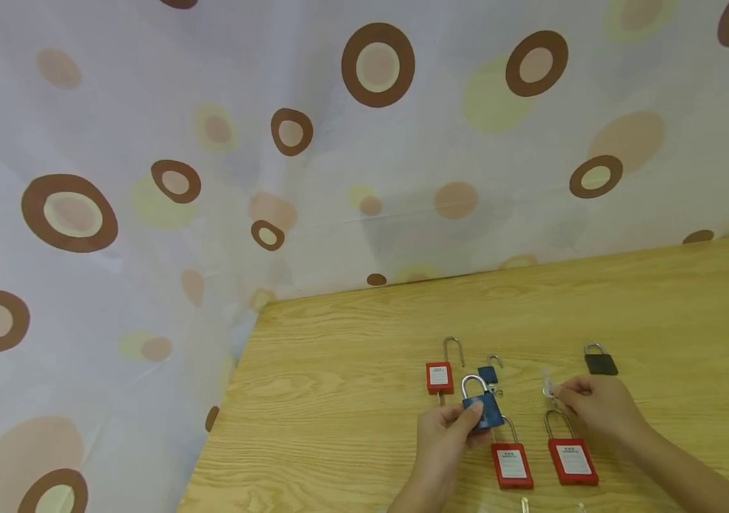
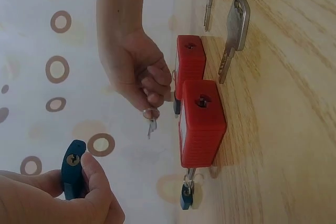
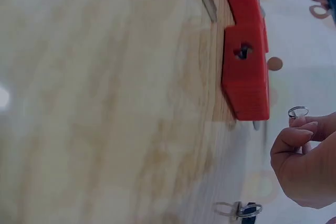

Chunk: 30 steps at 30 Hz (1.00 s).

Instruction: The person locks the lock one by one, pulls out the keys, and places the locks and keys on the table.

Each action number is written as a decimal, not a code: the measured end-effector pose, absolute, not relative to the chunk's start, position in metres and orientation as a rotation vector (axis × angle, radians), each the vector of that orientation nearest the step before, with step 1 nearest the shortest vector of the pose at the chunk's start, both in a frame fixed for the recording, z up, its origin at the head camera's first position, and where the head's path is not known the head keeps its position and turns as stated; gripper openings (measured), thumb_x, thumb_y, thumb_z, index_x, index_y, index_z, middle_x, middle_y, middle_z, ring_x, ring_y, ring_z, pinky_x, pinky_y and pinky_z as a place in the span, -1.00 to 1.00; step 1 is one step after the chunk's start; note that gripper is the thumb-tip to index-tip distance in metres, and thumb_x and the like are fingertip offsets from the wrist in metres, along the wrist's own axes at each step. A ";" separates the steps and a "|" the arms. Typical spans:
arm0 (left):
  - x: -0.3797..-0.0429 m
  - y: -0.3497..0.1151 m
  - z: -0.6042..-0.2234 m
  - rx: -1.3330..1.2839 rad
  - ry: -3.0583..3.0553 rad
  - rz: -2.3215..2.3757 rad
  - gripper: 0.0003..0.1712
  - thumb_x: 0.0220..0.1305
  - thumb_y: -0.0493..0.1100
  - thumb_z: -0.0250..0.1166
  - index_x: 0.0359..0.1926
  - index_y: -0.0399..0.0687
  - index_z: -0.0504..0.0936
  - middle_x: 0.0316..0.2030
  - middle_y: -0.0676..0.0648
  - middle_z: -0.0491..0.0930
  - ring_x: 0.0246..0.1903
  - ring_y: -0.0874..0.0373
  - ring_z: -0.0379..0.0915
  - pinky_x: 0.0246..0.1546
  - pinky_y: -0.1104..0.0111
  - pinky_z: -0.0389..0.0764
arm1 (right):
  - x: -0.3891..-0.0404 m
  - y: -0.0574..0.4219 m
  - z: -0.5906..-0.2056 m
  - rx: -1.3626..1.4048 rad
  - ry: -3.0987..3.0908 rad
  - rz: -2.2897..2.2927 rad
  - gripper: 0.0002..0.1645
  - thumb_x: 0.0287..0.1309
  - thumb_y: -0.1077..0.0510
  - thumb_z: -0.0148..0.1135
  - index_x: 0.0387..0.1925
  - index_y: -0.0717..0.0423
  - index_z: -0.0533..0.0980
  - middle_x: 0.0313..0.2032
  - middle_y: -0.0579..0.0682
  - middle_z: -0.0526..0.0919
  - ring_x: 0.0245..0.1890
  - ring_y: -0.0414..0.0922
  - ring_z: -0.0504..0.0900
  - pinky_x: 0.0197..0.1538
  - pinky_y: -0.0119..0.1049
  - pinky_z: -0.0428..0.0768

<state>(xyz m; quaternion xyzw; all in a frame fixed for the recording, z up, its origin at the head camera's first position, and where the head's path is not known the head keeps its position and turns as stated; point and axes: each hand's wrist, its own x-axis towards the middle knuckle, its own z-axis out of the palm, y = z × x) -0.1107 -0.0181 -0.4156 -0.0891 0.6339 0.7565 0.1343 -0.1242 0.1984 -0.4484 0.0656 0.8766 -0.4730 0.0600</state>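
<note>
My left hand (image 1: 441, 442) grips a blue padlock (image 1: 486, 413) between thumb and fingers, its silver shackle pointing away. The padlock's keyhole end (image 2: 73, 159) faces the left wrist camera. To the right, my right hand (image 1: 608, 407) pinches a ring with small silver keys (image 2: 151, 125), held apart from the padlock. In the right wrist view the ring (image 3: 298, 112) stands at the fingertips, and the keys are hidden. Two red padlocks with white labels, one nearer the left hand (image 1: 512, 464) and one nearer the right (image 1: 573, 462), lie below and between the hands.
Beyond the left hand lie a red padlock (image 1: 439, 377) with its shackle swung out and a small blue padlock (image 1: 487, 374), also unlocked. A black padlock (image 1: 601, 364) lies at the right. Loose keys (image 2: 236, 30) lie on the wooden table (image 1: 313, 399) at the near side.
</note>
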 end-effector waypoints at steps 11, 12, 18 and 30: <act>-0.110 -0.016 -0.419 -0.262 1.871 2.149 -0.73 0.22 -0.26 0.23 -0.20 -0.46 0.60 -0.30 -0.18 0.68 -0.40 0.19 0.63 -0.32 0.41 0.66 | -0.142 0.206 -0.460 0.280 2.641 -1.362 -0.73 0.11 0.23 0.04 -0.51 0.33 0.58 -0.69 -0.12 0.52 -0.73 -0.22 0.34 -0.67 -0.40 0.32; -0.110 -0.017 -0.419 -0.272 1.869 2.147 -0.74 0.21 -0.26 0.23 -0.21 -0.45 0.61 -0.31 -0.17 0.68 -0.41 0.19 0.63 -0.32 0.41 0.66 | -0.142 0.205 -0.461 0.279 2.639 -1.361 -0.74 0.11 0.23 0.05 -0.51 0.34 0.58 -0.71 -0.12 0.50 -0.76 -0.23 0.32 -0.69 -0.41 0.32; -0.109 -0.018 -0.420 -0.280 1.848 2.142 -0.75 0.21 -0.26 0.23 -0.22 -0.43 0.62 -0.31 -0.17 0.68 -0.44 0.22 0.62 -0.32 0.43 0.65 | -0.142 0.200 -0.458 0.269 2.668 -1.296 -0.73 0.13 0.19 0.12 -0.56 0.30 0.55 -0.78 -0.13 0.38 -0.79 -0.27 0.25 -0.71 -0.43 0.28; -0.110 -0.014 -0.426 -0.308 1.826 2.147 -0.77 0.21 -0.28 0.23 -0.21 -0.43 0.61 -0.30 -0.19 0.68 -0.38 0.15 0.64 -0.32 0.42 0.66 | -0.140 0.196 -0.455 0.197 2.753 -1.160 -0.56 0.05 0.19 0.15 -0.84 0.01 0.24 -0.83 -0.19 0.17 -0.77 -0.27 0.18 -0.67 -0.46 0.20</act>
